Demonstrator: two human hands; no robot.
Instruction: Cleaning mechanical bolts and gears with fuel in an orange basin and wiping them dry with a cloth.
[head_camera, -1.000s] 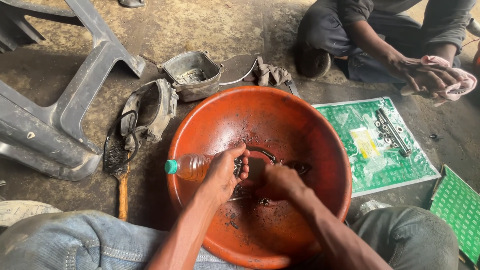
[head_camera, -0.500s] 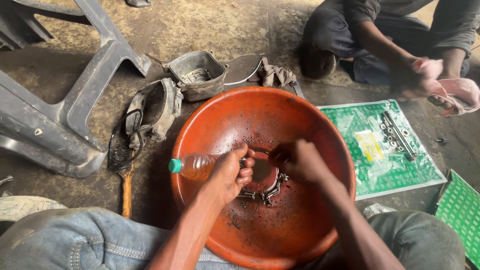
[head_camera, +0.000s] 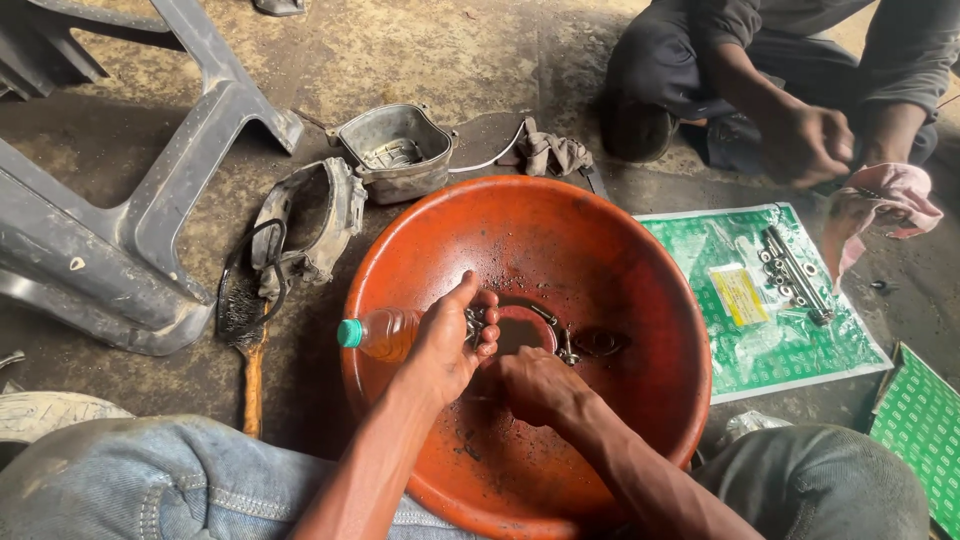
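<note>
A large orange-red basin (head_camera: 600, 240) sits on the floor between my knees, with dark liquid and small metal parts (head_camera: 570, 345) at its bottom. My left hand (head_camera: 450, 345) holds a cluster of small metal parts over the basin's middle. Just left of that hand, a plastic bottle (head_camera: 380, 332) of amber liquid with a green cap lies over the basin's rim. My right hand (head_camera: 535, 385) is down in the bottom of the basin, fingers curled among the parts; what it grips is hidden.
A wire brush (head_camera: 240, 330), an engine cover (head_camera: 310, 225) and a grey metal housing (head_camera: 395, 150) lie left of the basin. A green sheet (head_camera: 770, 330) with bolts (head_camera: 795, 265) lies at right. Another person (head_camera: 800, 140) sits opposite holding a pink rag (head_camera: 885, 195).
My right hand dropped from the basin's right side back to its bottom, close to my left hand. The other person pulled the pink rag apart from their other hand.
</note>
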